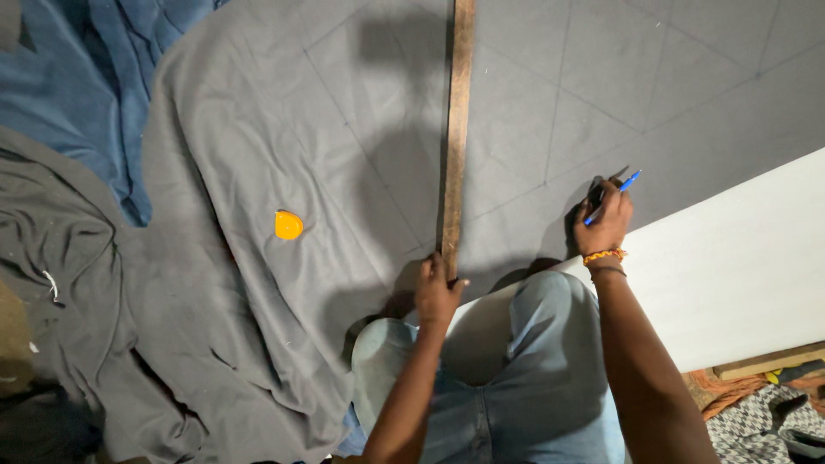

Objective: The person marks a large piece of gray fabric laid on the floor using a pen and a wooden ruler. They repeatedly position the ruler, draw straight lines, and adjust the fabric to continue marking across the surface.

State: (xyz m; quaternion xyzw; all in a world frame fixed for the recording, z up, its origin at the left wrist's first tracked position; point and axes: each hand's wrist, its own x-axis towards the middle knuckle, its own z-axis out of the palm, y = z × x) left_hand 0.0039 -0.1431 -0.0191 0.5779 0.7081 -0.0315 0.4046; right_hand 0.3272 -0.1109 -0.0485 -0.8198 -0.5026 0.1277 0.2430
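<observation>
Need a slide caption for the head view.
Left hand steadies a wooden ruler on grey fabric; right hand holds a blue pen.

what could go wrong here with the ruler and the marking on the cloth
The left hand grips only the near end of the long wooden ruler, so its far end could swing off line. The grey cloth lies wrinkled toward the left, so it may shift and skew the drawn lines. The right hand with the blue pen rests on the cloth and may drag it.
</observation>
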